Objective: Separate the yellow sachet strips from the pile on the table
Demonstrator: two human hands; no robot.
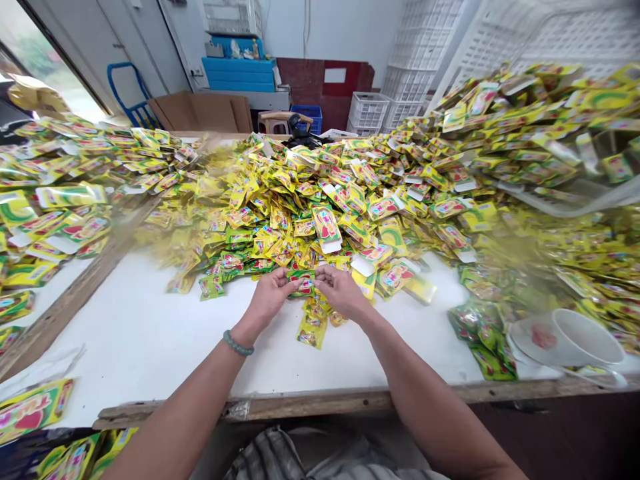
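Between my two hands is a small green sachet [301,283] with pink lettering, held level above the white tabletop [200,347]. My left hand [270,297], with a beaded bracelet on the wrist, pinches its left end. Its right end is in the fingers of my right hand [343,291]. Just below lie several yellow sachets [313,329] on the table. Beyond my fingers rises a big heap of yellow and green sachets [265,220], mixed with small printed boxes. One box [327,227] stands out there, its white flap open toward me.
A white basket [560,200] full of boxes tilts over the right side. A white cup [565,337] lies near green sachets [487,340] at right front. A wooden strip [75,293] separates more boxes [60,220] at left. Stacked crates [370,110] stand behind.
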